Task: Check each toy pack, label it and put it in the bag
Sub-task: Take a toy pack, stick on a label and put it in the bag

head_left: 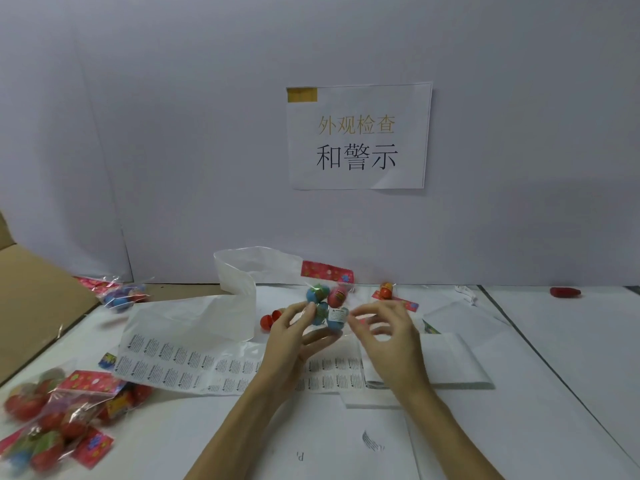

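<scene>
Nearest, at lower left: a heap of toy packs, clear bags of red and blue balls with pink header cards, blurred. Across the white paper-covered table, a long label sheet printed with rows of small warning stickers, curling up at its far end. Raised above it at centre, held toy pack: blue and red balls in clear film, pink header on top, a white warning label already stuck on one blue ball. Left hand curled around the pack from below and the side. Right hand just beside the pack, fingers loosely bent and spread, holding nothing. Behind: a plastic bag standing open, another pack near a cardboard box flap, a paper sign with Chinese characters on the grey wall.
</scene>
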